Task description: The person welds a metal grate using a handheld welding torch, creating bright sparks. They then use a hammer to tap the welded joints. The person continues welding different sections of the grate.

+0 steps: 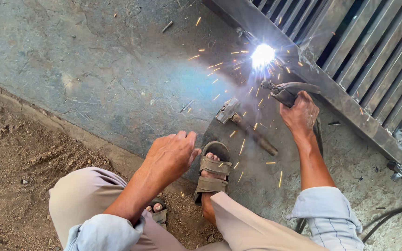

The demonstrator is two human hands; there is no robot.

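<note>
**Sparks near bare skin**

Sparks could burn your toes in the brown strap sandal (212, 173). Your left hand (170, 155) hovers half-spread, empty, above it. The steel chipping hammer (245, 125) lies beyond. Your right hand (299, 114) grips the dark electrode holder (287, 92); the white arc (262, 55) burns on the grey steel gate frame (345, 100).

No packages, labels, signs or screens are to be seen in this view. Nothing of that kind is shown on the concrete floor, on the metal frame or near the hands.
</note>
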